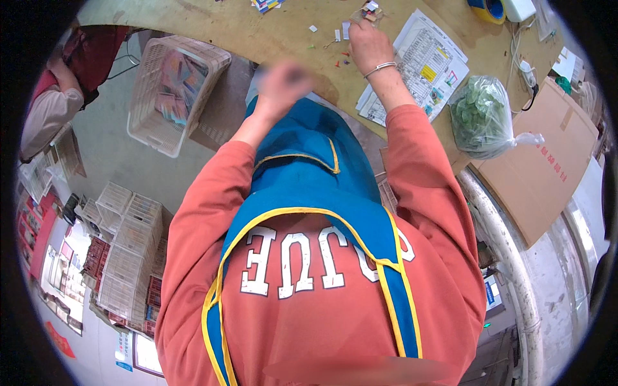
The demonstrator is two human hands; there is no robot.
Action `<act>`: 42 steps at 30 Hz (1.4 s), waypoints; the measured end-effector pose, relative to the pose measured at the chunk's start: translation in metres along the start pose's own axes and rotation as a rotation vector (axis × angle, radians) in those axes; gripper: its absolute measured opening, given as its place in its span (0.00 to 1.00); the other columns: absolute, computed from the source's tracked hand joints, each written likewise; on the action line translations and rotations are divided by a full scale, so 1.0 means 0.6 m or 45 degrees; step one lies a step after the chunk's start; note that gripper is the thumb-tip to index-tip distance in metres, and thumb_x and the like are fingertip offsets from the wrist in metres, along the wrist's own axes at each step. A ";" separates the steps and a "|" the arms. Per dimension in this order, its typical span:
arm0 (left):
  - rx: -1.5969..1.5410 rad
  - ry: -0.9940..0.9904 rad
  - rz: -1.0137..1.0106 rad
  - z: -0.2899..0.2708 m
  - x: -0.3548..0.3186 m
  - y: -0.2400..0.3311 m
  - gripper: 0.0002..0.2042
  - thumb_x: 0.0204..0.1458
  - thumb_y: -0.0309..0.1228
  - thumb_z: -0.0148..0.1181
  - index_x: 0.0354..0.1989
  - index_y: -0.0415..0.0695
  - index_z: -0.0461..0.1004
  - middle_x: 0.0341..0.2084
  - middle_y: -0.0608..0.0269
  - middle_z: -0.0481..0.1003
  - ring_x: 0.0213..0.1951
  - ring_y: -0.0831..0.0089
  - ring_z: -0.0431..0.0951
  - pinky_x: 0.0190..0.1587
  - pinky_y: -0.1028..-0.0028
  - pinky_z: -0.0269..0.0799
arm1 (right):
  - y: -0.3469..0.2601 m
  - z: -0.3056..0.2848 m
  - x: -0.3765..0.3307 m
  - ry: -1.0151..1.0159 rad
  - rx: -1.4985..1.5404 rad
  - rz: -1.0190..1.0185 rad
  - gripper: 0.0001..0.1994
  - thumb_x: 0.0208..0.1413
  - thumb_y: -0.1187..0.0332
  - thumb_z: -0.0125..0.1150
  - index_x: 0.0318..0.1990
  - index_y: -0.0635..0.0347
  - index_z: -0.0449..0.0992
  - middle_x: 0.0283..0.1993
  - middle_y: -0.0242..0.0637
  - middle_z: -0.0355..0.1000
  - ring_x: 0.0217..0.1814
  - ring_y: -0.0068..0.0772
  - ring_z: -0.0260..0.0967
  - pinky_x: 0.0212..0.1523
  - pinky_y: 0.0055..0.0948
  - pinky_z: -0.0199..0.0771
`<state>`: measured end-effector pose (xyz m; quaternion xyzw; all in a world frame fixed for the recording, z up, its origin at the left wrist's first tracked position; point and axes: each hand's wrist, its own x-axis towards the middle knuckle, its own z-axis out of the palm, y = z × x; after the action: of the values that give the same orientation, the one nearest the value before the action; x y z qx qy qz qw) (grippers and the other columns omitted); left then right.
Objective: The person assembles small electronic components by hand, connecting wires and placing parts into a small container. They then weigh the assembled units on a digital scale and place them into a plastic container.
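Note:
My right hand is over the wooden table top, its fingers bent together at a pile of small pieces. What the fingertips hold, if anything, is hidden. A bangle circles that wrist. Beside the fingers lie small white tags and a few tiny orange pieces. At the table's front edge, above the blue apron, is my left hand. Its fingers are smeared, so their pose does not show.
Printed sheets lie right of my right forearm. A clear bag of green leaves sits at the table's right edge, by a large cardboard box. A plastic crate with colourful packets stands left. Another person's arm shows far left.

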<state>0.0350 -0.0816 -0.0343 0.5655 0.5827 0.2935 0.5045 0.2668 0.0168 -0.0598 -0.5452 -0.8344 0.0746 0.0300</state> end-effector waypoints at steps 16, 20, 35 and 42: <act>-0.024 -0.052 0.020 0.015 0.005 -0.012 0.12 0.51 0.29 0.71 0.42 0.39 0.78 0.35 0.60 0.81 0.40 0.72 0.82 0.46 0.72 0.77 | -0.036 0.004 -0.064 -0.075 0.503 0.210 0.05 0.50 0.73 0.61 0.35 0.59 0.76 0.36 0.45 0.75 0.39 0.52 0.74 0.38 0.46 0.76; 0.018 -0.080 0.018 0.017 0.010 -0.010 0.13 0.51 0.30 0.72 0.42 0.39 0.77 0.36 0.59 0.82 0.40 0.72 0.82 0.46 0.72 0.77 | -0.031 0.012 -0.059 -0.154 0.411 0.207 0.06 0.50 0.73 0.60 0.37 0.58 0.76 0.37 0.45 0.75 0.40 0.53 0.75 0.39 0.47 0.76; 0.074 -0.024 -0.028 0.014 0.011 -0.003 0.13 0.50 0.28 0.72 0.42 0.41 0.77 0.42 0.57 0.81 0.43 0.68 0.82 0.48 0.70 0.77 | -0.031 -0.018 -0.072 -0.122 0.611 0.231 0.18 0.51 0.76 0.59 0.51 0.57 0.77 0.50 0.48 0.73 0.51 0.53 0.74 0.50 0.44 0.77; 0.140 0.104 0.341 0.010 0.062 -0.017 0.15 0.45 0.27 0.72 0.40 0.40 0.75 0.42 0.52 0.78 0.45 0.56 0.80 0.46 0.64 0.77 | -0.048 0.006 -0.077 0.076 0.611 0.126 0.15 0.51 0.76 0.58 0.47 0.57 0.79 0.42 0.47 0.74 0.43 0.55 0.75 0.42 0.46 0.77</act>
<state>0.0425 -0.0496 -0.0552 0.6524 0.5374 0.3486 0.4051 0.2587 -0.0374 -0.0576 -0.5648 -0.7637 0.2560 0.1794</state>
